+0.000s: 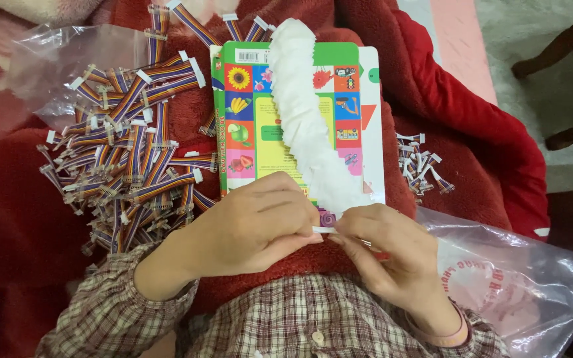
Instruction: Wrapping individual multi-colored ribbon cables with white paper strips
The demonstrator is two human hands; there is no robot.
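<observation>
Both my hands meet at the 6 o'clock edge of the colourful picture-board book [260, 126] lying on my lap. My left hand [250, 225] is curled, its fingertips pinching a small white paper tab [324, 229], and my right hand [386, 248] pinches the same tab from the 3 o'clock side, fingers bent inward so the two hands touch at the fingertips. What else may sit inside the pinch I cannot tell.

From the tab, a long strip of overlapping white paper labels [303, 113] runs up toward 12 o'clock across the book's cover, ending past its top edge. The book rests on a red fleece blanket [8, 219] that covers my lap.

At 9 to 10 o'clock of my hands lies a big heap of short rainbow-striped ribbon cables with white ends [127, 152], some resting on a crumpled clear plastic bag [41, 66] at 10 o'clock. At 2 o'clock, just beside the book's right edge, sits a smaller pile of short cable pieces with white ends [420, 162]. At 4 o'clock a second clear plastic bag with red print [512, 278] lies near my right wrist, which wears a pink band [449, 337]. My plaid shirt sleeves [107, 311] fill the 6 o'clock edge.
</observation>
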